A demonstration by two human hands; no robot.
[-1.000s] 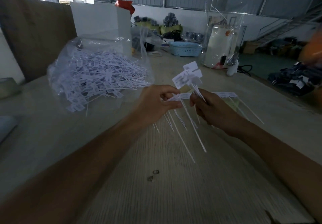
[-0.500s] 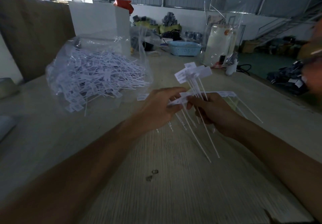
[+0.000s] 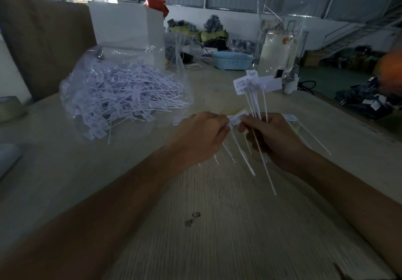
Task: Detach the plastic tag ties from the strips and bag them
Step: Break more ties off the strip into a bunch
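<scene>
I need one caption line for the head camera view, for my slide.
Both hands, left and right, pull at a strip of tag ties; the right also holds detached ties; filled bag behind.

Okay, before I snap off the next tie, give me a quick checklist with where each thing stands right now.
1. Left hand pinching the strip: ok.
2. Right hand gripping the detached ties, tags up: ok.
3. Strip free of the table: ok.
4. Bag lying beside the left hand: ok.
5. Bag mouth open enough to drop ties in: cannot tell.
6. Ties left on the strip: cannot tell.
</scene>
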